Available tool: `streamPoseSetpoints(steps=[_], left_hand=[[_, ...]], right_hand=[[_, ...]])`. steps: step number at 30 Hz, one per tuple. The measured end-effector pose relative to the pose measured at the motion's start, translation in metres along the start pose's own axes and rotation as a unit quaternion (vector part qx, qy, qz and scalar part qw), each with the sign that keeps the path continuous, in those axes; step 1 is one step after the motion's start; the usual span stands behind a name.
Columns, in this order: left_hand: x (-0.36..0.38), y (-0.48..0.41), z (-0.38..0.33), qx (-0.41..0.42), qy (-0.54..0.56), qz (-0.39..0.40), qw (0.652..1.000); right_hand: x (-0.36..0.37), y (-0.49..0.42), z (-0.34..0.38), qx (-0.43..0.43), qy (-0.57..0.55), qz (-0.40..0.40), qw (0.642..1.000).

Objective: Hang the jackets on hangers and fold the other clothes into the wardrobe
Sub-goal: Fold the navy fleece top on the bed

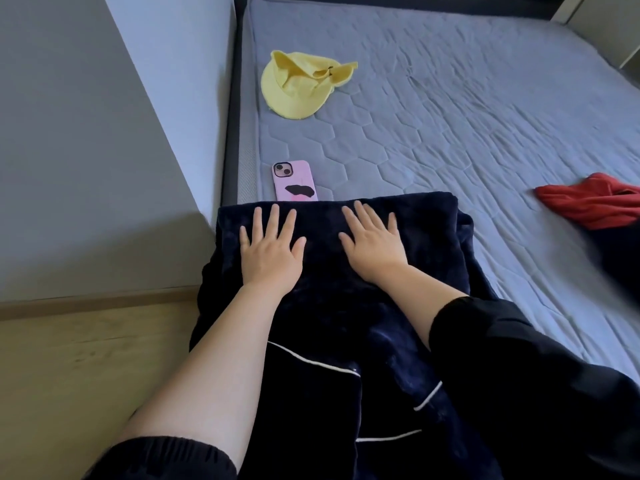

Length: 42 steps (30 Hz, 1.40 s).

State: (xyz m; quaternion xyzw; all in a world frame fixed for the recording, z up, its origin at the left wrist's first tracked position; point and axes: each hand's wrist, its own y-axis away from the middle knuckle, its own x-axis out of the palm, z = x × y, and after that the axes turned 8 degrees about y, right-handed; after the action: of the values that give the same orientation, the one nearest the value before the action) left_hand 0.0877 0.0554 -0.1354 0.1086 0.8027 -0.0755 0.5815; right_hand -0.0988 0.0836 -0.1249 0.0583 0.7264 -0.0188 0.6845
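1. Navy garment (pixel 346 306) lies at the near edge of the quilted grey mattress (pixel 450 116).
2. Left hand (pixel 270 247) and right hand (pixel 372 244) press it flat, fingers straight.
3. Grey wall (pixel 86 150) and wood floor (pixel 86 368) at left.

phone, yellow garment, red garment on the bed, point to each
phone (pixel 294 181), head view, middle of its pink back
yellow garment (pixel 294 95), head view, centre of its crumpled cloth
red garment (pixel 588 202), head view, middle of its visible folds

We cannot tell whether the near end of the pink phone (pixel 294 180) slips under the navy garment (pixel 329 313) or just touches it. That garment runs off the bottom edge, and the red cloth (pixel 588 202) off the right, above a dark blur (pixel 620 261) we cannot name.
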Motion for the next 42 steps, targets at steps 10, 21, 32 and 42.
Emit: streamPoseSetpoints(steps=[10, 21, 32, 42], left_hand=[[-0.009, -0.013, 0.046, -0.114, 0.019, 0.013, 0.993], [-0.047, -0.044, 0.014, 0.077, -0.068, 0.027, 0.994], [-0.09, -0.08, 0.011, 0.039, -0.052, 0.287, 0.956], [-0.14, -0.053, -0.02, 0.061, -0.171, -0.007, 0.983]], right_hand=[[0.021, -0.003, -0.079, 0.247, -0.051, -0.01, 0.968], [-0.021, -0.019, -0.075, 0.187, 0.003, -0.015, 0.982], [-0.066, -0.06, -0.064, -0.005, 0.048, 0.243, 0.969], [-0.126, -0.03, -0.063, 0.026, 0.14, -0.097, 0.985]])
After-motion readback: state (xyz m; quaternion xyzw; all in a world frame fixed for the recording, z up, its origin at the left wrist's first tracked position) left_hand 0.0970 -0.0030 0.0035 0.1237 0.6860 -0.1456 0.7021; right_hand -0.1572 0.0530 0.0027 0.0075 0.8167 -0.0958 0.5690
